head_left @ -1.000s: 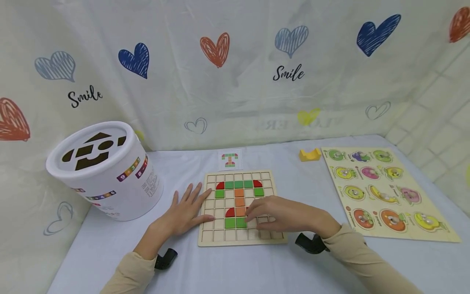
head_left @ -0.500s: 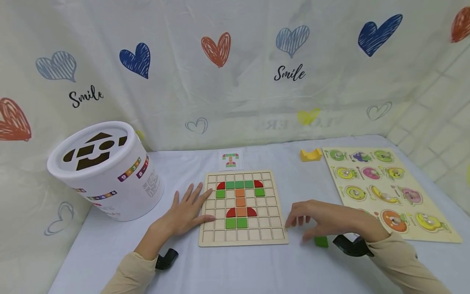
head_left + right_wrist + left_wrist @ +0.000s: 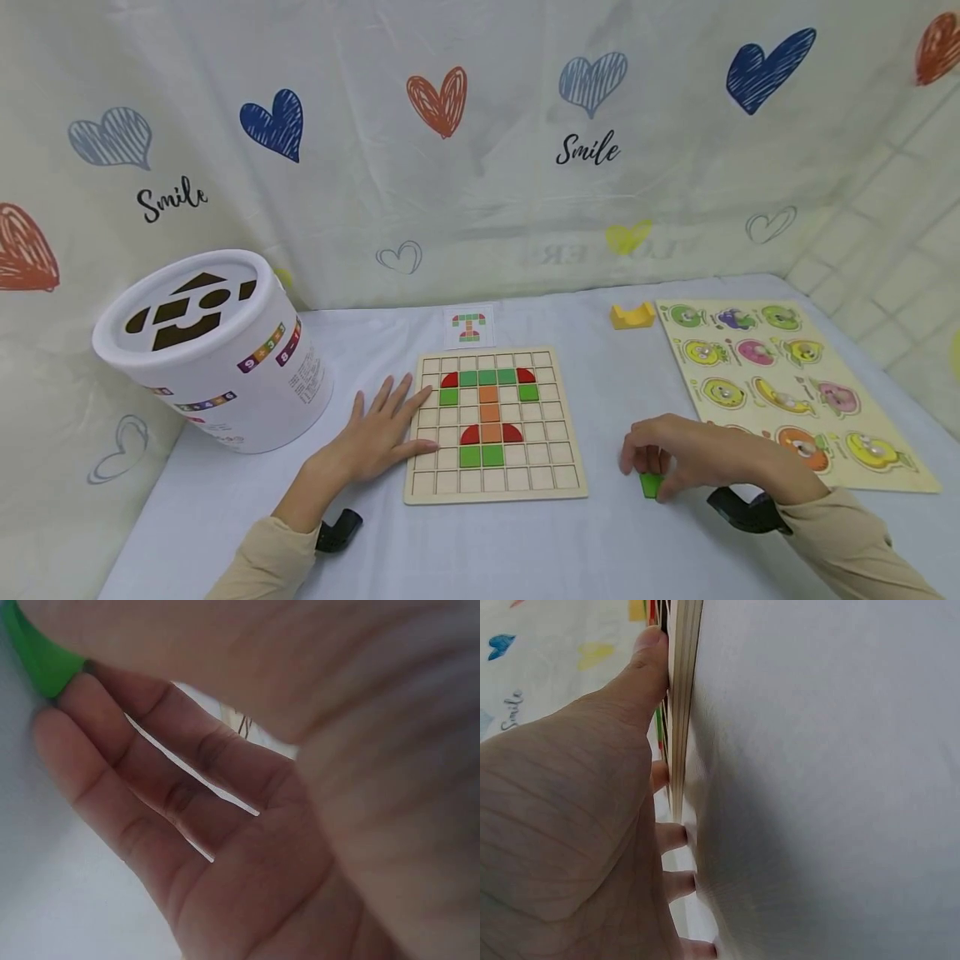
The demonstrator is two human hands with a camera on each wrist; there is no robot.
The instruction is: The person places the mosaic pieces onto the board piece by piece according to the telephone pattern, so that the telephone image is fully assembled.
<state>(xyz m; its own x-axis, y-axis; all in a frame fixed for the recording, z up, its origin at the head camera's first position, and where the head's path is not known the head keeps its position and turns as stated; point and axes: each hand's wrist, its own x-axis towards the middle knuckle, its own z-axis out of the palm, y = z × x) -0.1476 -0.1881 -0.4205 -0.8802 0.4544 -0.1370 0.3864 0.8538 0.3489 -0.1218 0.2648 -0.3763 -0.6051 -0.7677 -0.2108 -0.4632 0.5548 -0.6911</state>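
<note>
A wooden grid board (image 3: 546, 477) lies on the table with green, orange and red pieces set in its squares, forming a T-like figure on a wider base. Along its left edge rests my left hand (image 3: 372, 435), fingers spread; in the left wrist view the thumb (image 3: 651, 664) lies over the board's edge (image 3: 681, 697). To the right of the board, my right hand (image 3: 693, 454) is low over the table, pinching a green block (image 3: 649, 485) between thumb and fingers. The right wrist view shows this green block (image 3: 45, 660) at the fingertips, partly hidden by the thumb.
A small pattern card (image 3: 469, 340) lies behind the board. At the left stands a large white tub (image 3: 255, 383) with shaped holes in its lid. A yellow curved block (image 3: 633, 316) sits back right, beside a fruit picture board (image 3: 873, 483).
My right hand has moved right, off the grid board and down to the green block on the table. A second red piece shows at the figure's base. The left hand has stayed put.
</note>
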